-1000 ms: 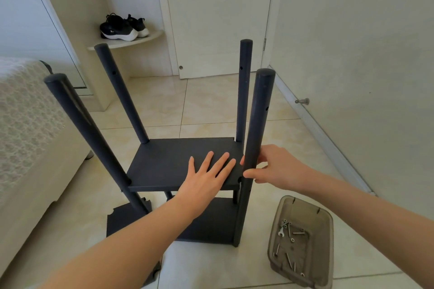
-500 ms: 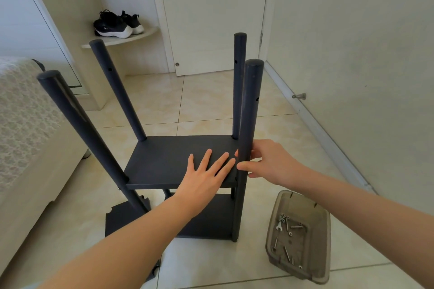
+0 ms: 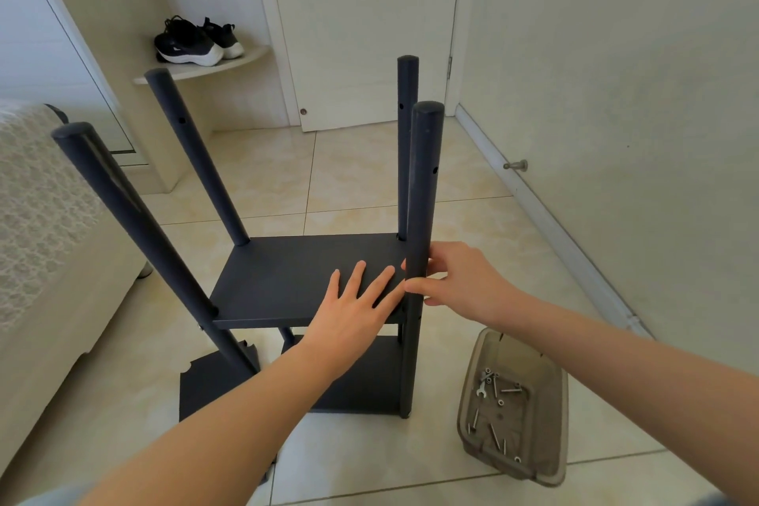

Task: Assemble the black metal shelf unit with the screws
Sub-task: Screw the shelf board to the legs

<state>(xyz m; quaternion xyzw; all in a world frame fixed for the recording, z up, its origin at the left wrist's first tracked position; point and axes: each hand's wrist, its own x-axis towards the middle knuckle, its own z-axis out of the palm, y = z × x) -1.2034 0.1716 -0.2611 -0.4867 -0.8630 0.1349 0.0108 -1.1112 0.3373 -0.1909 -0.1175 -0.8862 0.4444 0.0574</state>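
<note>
Pressing flat on the middle shelf board [image 3: 287, 279], the left hand [image 3: 353, 308] has its fingers straight and spread, holding nothing. The right hand [image 3: 464, 279] is just beside it, thumb and fingers curled around the near post [image 3: 425, 177] at the height of this board. The black shelf unit [image 3: 369, 382] stands in the centre of the frame on the tiled floor [image 3: 369, 177]. A brown plastic tray [image 3: 546, 464] with the screws [image 3: 495, 436] lies in the lower right, apart from both hands
</note>
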